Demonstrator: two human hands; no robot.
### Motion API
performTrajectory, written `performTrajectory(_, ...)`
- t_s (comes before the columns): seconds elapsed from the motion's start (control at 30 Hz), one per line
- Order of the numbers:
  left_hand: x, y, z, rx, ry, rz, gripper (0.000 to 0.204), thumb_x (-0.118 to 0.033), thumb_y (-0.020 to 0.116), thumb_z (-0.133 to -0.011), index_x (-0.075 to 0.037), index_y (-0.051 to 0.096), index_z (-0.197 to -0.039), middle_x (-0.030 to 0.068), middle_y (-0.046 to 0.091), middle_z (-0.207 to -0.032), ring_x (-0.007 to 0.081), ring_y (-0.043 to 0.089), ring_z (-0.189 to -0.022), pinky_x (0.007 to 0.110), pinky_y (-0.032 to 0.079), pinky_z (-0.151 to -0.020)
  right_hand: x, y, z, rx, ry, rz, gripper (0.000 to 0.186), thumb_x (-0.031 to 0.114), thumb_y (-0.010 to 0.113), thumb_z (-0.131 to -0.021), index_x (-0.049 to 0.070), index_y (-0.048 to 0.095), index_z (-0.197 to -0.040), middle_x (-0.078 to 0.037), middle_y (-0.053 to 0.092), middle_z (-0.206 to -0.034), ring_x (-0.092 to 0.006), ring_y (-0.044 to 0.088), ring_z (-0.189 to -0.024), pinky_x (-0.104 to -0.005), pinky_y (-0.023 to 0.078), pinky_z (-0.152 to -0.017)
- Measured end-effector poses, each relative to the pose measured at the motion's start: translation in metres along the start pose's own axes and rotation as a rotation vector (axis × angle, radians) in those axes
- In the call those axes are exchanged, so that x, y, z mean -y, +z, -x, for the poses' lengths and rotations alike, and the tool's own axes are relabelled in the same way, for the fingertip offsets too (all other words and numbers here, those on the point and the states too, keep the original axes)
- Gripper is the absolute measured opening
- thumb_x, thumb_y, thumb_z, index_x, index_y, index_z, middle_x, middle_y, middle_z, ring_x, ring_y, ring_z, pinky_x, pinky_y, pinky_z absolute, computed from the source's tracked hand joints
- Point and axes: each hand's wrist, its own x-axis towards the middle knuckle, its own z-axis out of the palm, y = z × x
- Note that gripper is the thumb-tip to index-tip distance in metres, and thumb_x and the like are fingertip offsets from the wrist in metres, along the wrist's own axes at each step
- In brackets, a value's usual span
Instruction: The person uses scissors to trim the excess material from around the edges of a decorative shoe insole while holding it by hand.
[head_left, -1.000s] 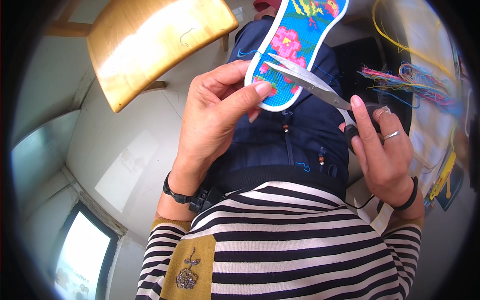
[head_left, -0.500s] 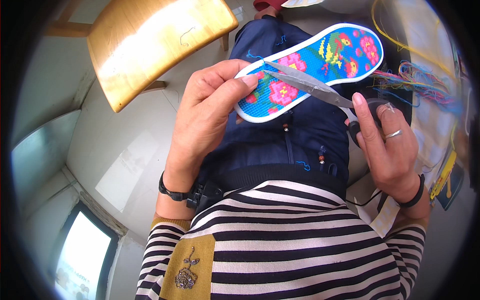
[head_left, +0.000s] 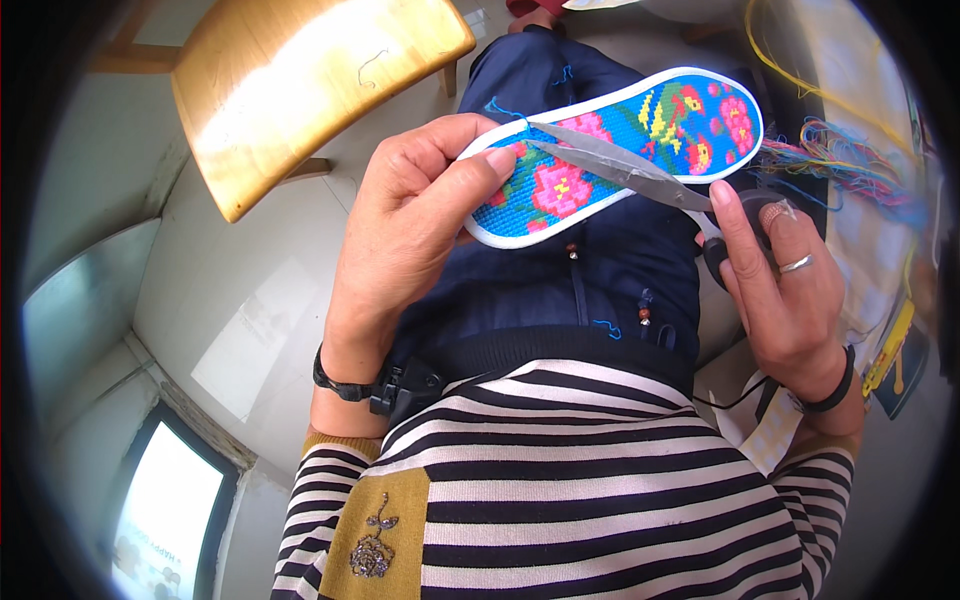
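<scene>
My left hand (head_left: 415, 200) pinches the near left end of an embroidered insole (head_left: 600, 150), thumb on top and fingers underneath. The insole is blue with pink flowers, green leaves and a yellow motif, edged in white. My right hand (head_left: 785, 280) is closed round the dark handles of a pair of scissors (head_left: 625, 175). Their grey blades lie over the insole, slightly apart, with the tips close to my left thumb. Beside the tips, a loose blue thread (head_left: 508, 108) sticks out past the white edge. The handles are partly hidden by my fingers.
A wooden chair (head_left: 320, 80) stands at the far left, a dark thread on its seat. To the right hangs a bundle of coloured threads (head_left: 850, 165). Snippets of blue thread (head_left: 607, 328) lie on my dark trousers (head_left: 520, 290). A yellow cord (head_left: 775, 65) curves at the far right.
The far right end of the insole has dipped slightly down. My right hand and the scissors have shifted a little to the right; the blade tips remain by the blue thread.
</scene>
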Motion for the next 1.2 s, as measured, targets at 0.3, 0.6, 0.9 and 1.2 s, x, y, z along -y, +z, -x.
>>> performTrajectory(0.3,-0.002,-0.008,0.0,0.056,-0.036,-0.037,0.021,-0.011,0.058,-0.089,0.005,0.062,-0.103,0.0065,0.066,-0.088,0.0087,0.062,-0.076,0.021,0.049,-0.074,-0.004,0.001,-0.001,-0.021,-0.032,0.016,0.052,-0.005,0.065,-0.06,-0.007,0.063,-0.113,-0.015,0.05,-0.08,-0.0233,0.053,-0.063,-0.0297,0.045,-0.05)
performTrajectory(0.6,-0.003,-0.007,0.001,0.086,-0.037,-0.078,0.02,-0.012,0.058,-0.089,0.005,0.062,-0.099,0.0056,0.065,-0.086,0.0077,0.061,-0.074,0.02,0.048,-0.071,-0.003,-0.009,0.001,0.09,0.01,0.012,0.061,-0.01,0.065,-0.058,-0.005,0.06,-0.118,-0.017,0.052,-0.089,-0.0284,0.056,-0.074,-0.0349,0.048,-0.061)
performTrajectory(0.9,0.001,-0.006,0.0,0.068,0.025,-0.147,0.022,-0.016,0.058,-0.09,0.004,0.063,-0.096,-0.0009,0.06,-0.075,0.0012,0.05,-0.063,0.016,0.037,-0.055,-0.007,-0.004,-0.001,0.014,-0.042,0.003,0.052,-0.003,0.065,-0.06,-0.006,0.063,-0.113,-0.015,0.051,-0.083,-0.0254,0.055,-0.066,-0.031,0.047,-0.054)
performTrajectory(1.2,0.001,0.0,0.001,0.136,-0.116,0.077,0.022,-0.011,0.06,-0.087,0.005,0.063,-0.102,0.0067,0.067,-0.088,0.0078,0.063,-0.075,0.021,0.05,-0.072,0.003,0.002,-0.001,0.009,0.045,-0.086,0.053,-0.004,0.066,-0.06,-0.005,0.063,-0.113,-0.015,0.054,-0.084,-0.025,0.056,-0.067,-0.0314,0.048,-0.055)
